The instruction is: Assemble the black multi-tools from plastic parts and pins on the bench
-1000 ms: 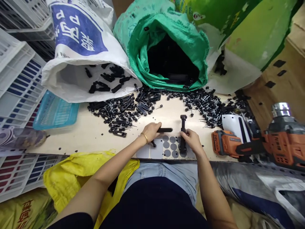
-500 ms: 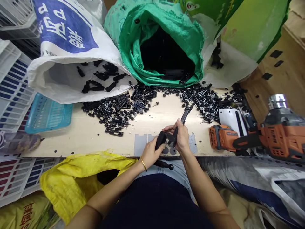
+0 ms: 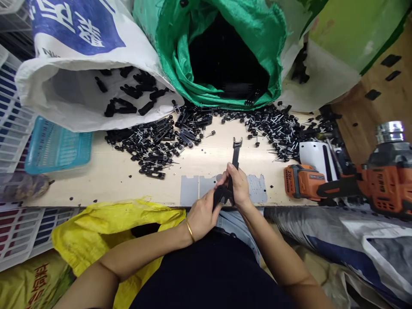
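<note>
My right hand point(image 3: 239, 185) is wrapped round a long black plastic bar point(image 3: 236, 155), whose forked end points away from me over the table. My left hand point(image 3: 202, 212), with a gold bangle at the wrist, grips a thick black plastic part point(image 3: 219, 196). The two black parts meet at their near ends, close to the table's front edge; my fingers hide whether they are joined. Grey flat plates point(image 3: 189, 190) lie under and beside my hands.
Heaps of small black parts point(image 3: 157, 148) and black-headed metal pins point(image 3: 277, 128) line the table's back. Behind them lie an open white sack point(image 3: 80, 122) and a green sack point(image 3: 175, 56). An orange cordless tool point(image 3: 302, 182) lies right, a blue basket point(image 3: 59, 146) left.
The long bar has swung more upright and its forked end has shifted left. Both hands have drawn closer together, and the camera view has moved slightly.
</note>
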`<action>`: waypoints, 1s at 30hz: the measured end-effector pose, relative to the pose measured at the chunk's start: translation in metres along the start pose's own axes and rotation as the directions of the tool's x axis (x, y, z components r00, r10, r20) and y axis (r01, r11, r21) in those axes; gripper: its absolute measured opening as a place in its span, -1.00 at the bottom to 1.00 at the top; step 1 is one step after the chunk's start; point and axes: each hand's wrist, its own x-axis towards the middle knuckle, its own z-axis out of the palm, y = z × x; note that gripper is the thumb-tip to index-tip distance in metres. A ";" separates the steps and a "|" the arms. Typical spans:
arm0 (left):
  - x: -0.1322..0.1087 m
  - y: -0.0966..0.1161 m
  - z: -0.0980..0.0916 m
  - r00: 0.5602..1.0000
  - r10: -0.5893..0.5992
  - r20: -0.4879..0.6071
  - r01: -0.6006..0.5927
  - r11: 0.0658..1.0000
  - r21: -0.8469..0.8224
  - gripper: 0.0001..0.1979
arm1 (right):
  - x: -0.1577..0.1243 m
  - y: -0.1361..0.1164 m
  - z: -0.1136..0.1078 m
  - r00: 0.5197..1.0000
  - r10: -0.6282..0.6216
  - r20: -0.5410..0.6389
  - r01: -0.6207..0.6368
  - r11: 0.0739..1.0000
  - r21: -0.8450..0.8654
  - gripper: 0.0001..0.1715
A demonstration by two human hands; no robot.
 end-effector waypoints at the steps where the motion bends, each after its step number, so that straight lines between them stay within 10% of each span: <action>1: -0.001 0.000 0.002 1.000 -0.004 0.020 0.003 1.000 0.005 -0.71 | -0.001 0.003 0.002 0.999 0.006 -0.039 -0.005 1.000 0.024 -0.47; 9: 0.009 0.004 0.009 0.998 -0.048 -0.027 0.050 0.996 0.079 -0.68 | 0.000 0.005 0.007 0.953 -0.206 -0.223 0.233 0.967 0.102 -0.53; 14: 0.018 0.003 -0.002 0.988 0.001 0.152 -0.020 0.992 0.123 -0.71 | 0.012 -0.002 -0.006 0.999 -0.026 -0.038 0.030 0.994 0.103 -0.55; 21: 0.022 0.009 0.012 0.996 -0.047 -0.072 0.054 0.994 0.098 -0.73 | 0.015 0.001 0.000 0.947 -0.185 -0.263 0.215 0.972 0.091 -0.56; 30: 0.025 0.002 0.003 0.991 -0.083 0.105 0.063 0.981 0.186 -0.72 | 0.025 0.006 -0.005 0.992 -0.064 -0.105 0.073 0.993 0.091 -0.53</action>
